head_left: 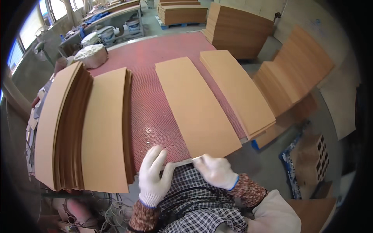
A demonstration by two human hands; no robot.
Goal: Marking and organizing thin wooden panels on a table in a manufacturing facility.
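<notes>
My left hand (155,176), in a white knit glove, is raised over the near table edge with its fingers stretched and the thumb apart; nothing shows in it. My right hand (217,171), also gloved, is curled closed by the near end of a single tan wooden board (198,108). Its fingertips are smeared by motion, and I cannot make out what they hold, if anything. The board lies flat on a red textured tabletop (149,105). To its right is a short stack of similar boards (239,91). Left of my hands stand a thicker stack (105,128) and a taller one (58,124).
A round white-topped tub (91,56) stands at the far left table corner. Large board stacks (239,31) rise behind the table, and more panels (295,73) lean at the right. Loose cables (112,209) lie below left. A workbench (112,19) stands at the back.
</notes>
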